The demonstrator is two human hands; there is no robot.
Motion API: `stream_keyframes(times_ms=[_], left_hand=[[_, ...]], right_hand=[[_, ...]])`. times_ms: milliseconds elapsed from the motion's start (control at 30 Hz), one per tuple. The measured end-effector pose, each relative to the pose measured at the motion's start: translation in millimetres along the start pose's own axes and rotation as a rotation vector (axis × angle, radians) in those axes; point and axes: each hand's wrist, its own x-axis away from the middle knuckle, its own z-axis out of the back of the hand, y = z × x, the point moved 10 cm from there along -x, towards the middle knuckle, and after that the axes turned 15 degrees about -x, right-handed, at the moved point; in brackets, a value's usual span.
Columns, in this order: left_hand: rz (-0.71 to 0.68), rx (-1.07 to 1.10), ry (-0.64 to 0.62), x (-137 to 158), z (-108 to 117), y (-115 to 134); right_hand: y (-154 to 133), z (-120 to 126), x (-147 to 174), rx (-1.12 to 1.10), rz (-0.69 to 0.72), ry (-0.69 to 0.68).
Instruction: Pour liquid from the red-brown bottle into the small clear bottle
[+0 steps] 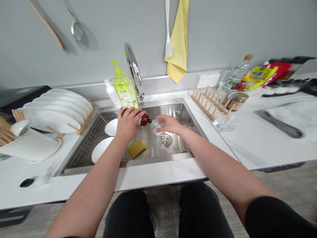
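My left hand (128, 123) is wrapped round a dark reddish-brown bottle (143, 120) with a black tip, which lies on its side above the sink. The tip points right, at the mouth of a small clear cup (155, 126). Fingers of my right hand (169, 124) are closed on that cup; I cannot tell whether it is glass or plastic. Below, a yellow sponge (136, 149) lies in the steel sink (148, 160). Two white dishes, a nearer plate (101, 150) and a farther bowl (111, 127), sit left of the sponge, partly behind my left arm.
Behind the sink stand a chrome faucet (132, 66), a yellow-green soap bottle (123, 87) and a white bottle (112, 94). White plates (49, 120) fill a rack at left, beside a chopstick holder (29, 145). At right are a wooden rack (208, 104) and a jar (237, 101).
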Motion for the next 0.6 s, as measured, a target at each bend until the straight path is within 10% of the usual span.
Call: stream_keyframes(times_ms=[600], left_hand=[[-0.027,-0.031,0.042,-0.2,3.8,4.5]], right_hand=[[9.9,0.3,-2.3,0.044,0.008,-0.003]])
